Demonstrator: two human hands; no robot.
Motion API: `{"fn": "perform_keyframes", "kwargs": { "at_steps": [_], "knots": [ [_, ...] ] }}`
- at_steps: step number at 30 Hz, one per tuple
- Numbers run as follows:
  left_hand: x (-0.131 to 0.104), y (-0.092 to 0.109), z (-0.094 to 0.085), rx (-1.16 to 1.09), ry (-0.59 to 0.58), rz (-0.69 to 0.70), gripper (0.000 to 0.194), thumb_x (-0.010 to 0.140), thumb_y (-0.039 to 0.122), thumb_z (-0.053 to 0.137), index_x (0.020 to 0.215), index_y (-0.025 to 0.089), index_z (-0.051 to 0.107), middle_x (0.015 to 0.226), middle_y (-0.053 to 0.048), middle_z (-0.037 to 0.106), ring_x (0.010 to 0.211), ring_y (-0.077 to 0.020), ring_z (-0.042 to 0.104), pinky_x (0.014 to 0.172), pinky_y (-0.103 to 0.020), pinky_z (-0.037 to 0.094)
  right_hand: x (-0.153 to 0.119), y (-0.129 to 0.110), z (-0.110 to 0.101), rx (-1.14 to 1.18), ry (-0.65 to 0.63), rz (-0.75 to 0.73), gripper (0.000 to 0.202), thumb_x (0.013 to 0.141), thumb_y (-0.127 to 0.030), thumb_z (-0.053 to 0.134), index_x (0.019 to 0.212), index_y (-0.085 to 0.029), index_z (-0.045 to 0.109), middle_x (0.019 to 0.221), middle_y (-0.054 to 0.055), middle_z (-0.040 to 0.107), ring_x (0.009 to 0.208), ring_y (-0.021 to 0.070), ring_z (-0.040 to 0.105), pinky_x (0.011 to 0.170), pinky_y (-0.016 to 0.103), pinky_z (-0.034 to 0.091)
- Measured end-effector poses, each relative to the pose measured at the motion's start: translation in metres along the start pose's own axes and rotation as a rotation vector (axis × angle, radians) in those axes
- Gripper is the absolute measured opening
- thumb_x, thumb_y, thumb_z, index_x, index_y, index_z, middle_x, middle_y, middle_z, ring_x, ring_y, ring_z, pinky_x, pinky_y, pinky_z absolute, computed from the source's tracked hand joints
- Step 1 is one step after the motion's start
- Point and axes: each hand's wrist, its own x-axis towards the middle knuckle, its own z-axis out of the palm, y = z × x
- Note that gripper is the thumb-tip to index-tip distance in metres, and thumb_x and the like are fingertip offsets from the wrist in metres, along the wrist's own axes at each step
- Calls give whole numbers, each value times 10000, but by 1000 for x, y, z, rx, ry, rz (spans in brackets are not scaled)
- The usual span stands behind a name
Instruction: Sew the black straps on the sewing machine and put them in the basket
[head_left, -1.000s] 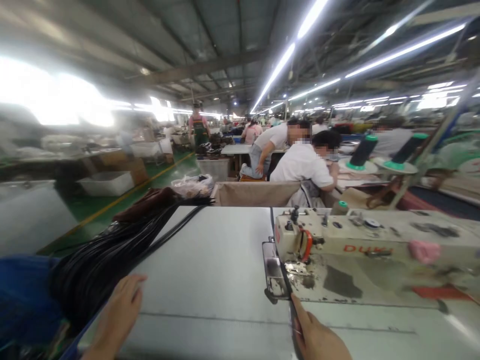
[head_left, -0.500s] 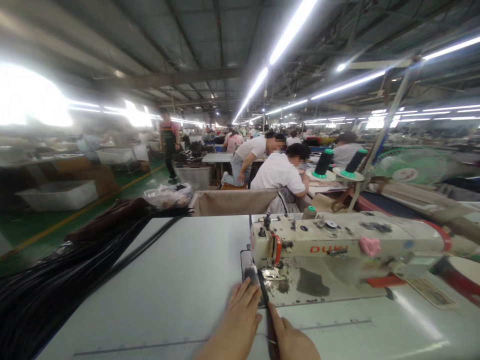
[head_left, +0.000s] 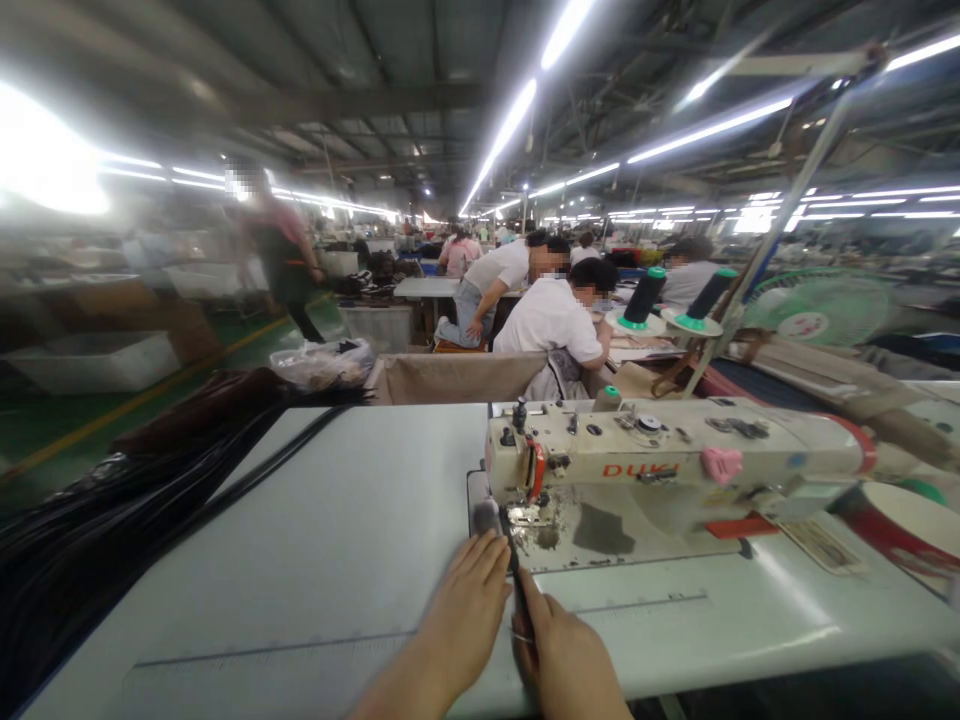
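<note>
A narrow black strip (head_left: pixel 513 562) runs from the presser-foot area of the white sewing machine (head_left: pixel 675 440) toward me. My left hand (head_left: pixel 469 605) lies flat with its fingers stretched together, fingertips at the strip's left edge beside the metal plate (head_left: pixel 484 510). My right hand (head_left: pixel 562 645) holds the near part of the strip, its index finger laid along the strip's right side and its other fingers curled. A pale thread crosses the strip between both hands. The machine head hides the needle.
Long black strips (head_left: pixel 150 520) lie heaped over the table's left side. A ruler scale (head_left: pixel 277 650) marks the table (head_left: pixel 360 520). Two black thread cones (head_left: pixel 645 300) stand behind the machine, near a green fan (head_left: pixel 817 305). Co-workers in white shirts (head_left: pixel 544 325) sit and lean beyond a fabric-lined bin (head_left: pixel 457 378).
The view has shifted, so the machine and table sit slightly higher and further left. Both hands stay at the strip. A person in a dark apron on the left has walked closer.
</note>
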Motion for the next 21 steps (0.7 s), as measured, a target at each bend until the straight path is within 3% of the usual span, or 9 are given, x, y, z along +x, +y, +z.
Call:
{"fn": "perform_keyframes", "kwargs": {
  "at_steps": [5, 12, 16, 21],
  "knots": [
    [2, 2, -12, -36, -29, -2, 434, 1057, 224, 401, 1464, 135, 524, 1520, -155, 549, 1459, -279, 478, 1217, -529, 412, -1, -7, -16, 34, 11, 19, 513, 953, -163, 482, 1463, -116, 519, 1044, 123, 785, 814, 236, 768, 705, 304, 579],
    [1, 2, -16, -35, -37, -3, 454, 1072, 258, 386, 1497, 140, 491, 1538, -150, 532, 1481, -267, 448, 1235, -507, 375, -6, 3, -12, 175, 199, 1, 388, 1011, -233, 407, 1319, -122, 615, 1043, 135, 797, 812, 226, 773, 731, 303, 586],
    [2, 4, -17, 2, -47, -13, 442, 1071, 250, 385, 1474, 122, 512, 1545, -145, 526, 1476, -261, 453, 1246, -482, 356, -6, 6, -12, 262, 257, -20, 327, 1010, -227, 413, 1180, -130, 675, 981, 121, 793, 822, 210, 767, 769, 291, 587],
    [3, 3, -16, 14, -51, -19, 455, 1075, 267, 380, 1487, 113, 498, 1554, -154, 514, 1496, -263, 422, 1253, -483, 339, -9, 7, -11, 347, 301, -30, 279, 1024, -251, 438, 1146, -154, 668, 1000, 108, 781, 851, 200, 761, 797, 288, 587]
  ]
}}
